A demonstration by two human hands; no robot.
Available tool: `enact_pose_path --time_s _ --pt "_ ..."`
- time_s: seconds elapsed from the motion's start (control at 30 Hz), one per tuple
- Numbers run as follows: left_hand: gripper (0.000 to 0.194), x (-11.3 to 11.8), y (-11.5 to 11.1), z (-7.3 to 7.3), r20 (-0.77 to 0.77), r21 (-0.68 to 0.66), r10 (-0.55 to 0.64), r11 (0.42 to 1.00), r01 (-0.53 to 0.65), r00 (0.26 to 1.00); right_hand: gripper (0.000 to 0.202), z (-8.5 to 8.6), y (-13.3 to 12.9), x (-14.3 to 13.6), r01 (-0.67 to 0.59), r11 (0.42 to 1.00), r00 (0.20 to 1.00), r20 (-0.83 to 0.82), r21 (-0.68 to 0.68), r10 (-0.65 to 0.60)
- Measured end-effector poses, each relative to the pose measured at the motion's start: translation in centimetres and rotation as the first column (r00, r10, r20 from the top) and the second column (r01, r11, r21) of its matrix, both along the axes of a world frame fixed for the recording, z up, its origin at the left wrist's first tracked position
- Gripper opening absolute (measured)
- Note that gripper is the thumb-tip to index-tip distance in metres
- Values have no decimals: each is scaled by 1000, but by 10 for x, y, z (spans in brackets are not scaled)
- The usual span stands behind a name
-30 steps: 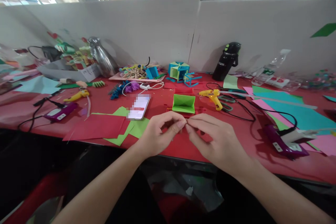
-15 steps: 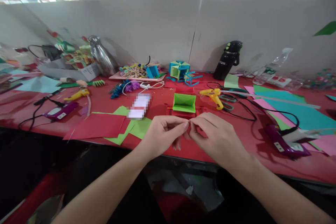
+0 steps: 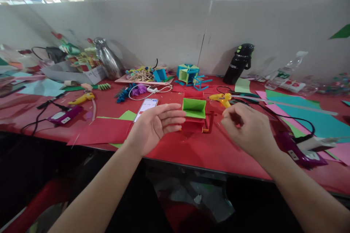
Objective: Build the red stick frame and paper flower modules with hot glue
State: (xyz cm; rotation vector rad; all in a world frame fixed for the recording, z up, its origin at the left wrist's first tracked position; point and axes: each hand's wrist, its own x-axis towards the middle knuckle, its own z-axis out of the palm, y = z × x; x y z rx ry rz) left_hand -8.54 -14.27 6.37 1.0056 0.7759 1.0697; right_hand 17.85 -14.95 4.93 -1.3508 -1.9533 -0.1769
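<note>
My left hand (image 3: 155,127) is held palm inward with its fingers stretched out and nothing in it. Its fingertips are just left of a folded green paper piece (image 3: 194,108), which stands on a red paper structure (image 3: 193,125) with bits of orange at its lower corners. To the right, my right hand (image 3: 246,127) is curled, thumb against fingers. Whatever it may hold is hidden. Just beyond that hand lies a yellow glue gun (image 3: 222,99), partly covered by it. A phone (image 3: 146,107) with a lit screen lies partly behind my left hand.
Red paper sheets (image 3: 104,131) lie at left, coloured sheets (image 3: 298,109) at right. Purple power strips (image 3: 64,115) with cables sit on both sides. At the back stand a steel jug (image 3: 109,58), a tray of sticks (image 3: 120,80), a blue-green paper model (image 3: 187,73) and a black bottle (image 3: 237,63).
My hands were pinched together in front of the green piece and have moved apart. The left went left and opened; the right went right toward the glue gun, still curled.
</note>
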Motion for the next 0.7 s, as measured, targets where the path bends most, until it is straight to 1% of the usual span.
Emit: enact_pose_path --time_s 0.07,0.17,0.23,0.3,0.33,0.37,0.4,0.43,0.47,0.5,0.53,0.6,0.7 --pt "49 -3 1 4 11 53 -59 997 58 998 12 4 -1 1 -17 998 999 -45 -63 14" --pt "66 -1 -1 10 -45 121 -125 984 130 991 19 9 -5 -4 -76 983 994 -87 -165 63" --pt "70 -2 -2 11 -80 174 -115 976 127 990 23 11 -5 -5 -76 976 993 -100 -204 56" --pt "65 -9 2 7 -135 272 -24 960 61 991 26 12 -2 0 -45 978 995 -101 -205 24" --pt "61 -14 5 3 -194 334 48 942 20 980 27 11 1 5 -24 979 996 -94 -204 5" --pt "57 -19 9 -3 -278 400 145 916 -23 950 28 9 5 11 -7 978 997 -80 -210 -10" --pt "64 -25 14 -10 -412 451 233 892 -25 881 28 5 10 19 2 973 998 -63 -231 -17" --pt "79 -31 19 -17 -538 483 294 876 3 790 27 0 15 27 6 965 999 -49 -261 -19" --pt "92 -36 25 -25 -639 470 291 881 61 712 25 -5 21 35 -4 951 999 -41 -308 -8" --pt "102 -39 30 -33 -707 435 254 892 123 660 19 -12 26 42 -23 933 999 -50 -360 5" --pt "109 -41 35 -40 -757 391 199 901 187 623 12 -19 31 49 -43 915 997 -74 -402 14" --pt "110 -39 45 -51 -780 364 143 896 255 609 11 -32 39 58 -65 882 993 -121 -467 9" --pt "101 -30 58 -60 -756 382 129 883 273 641 14 -43 42 63 -140 823 988 -133 -551 79"
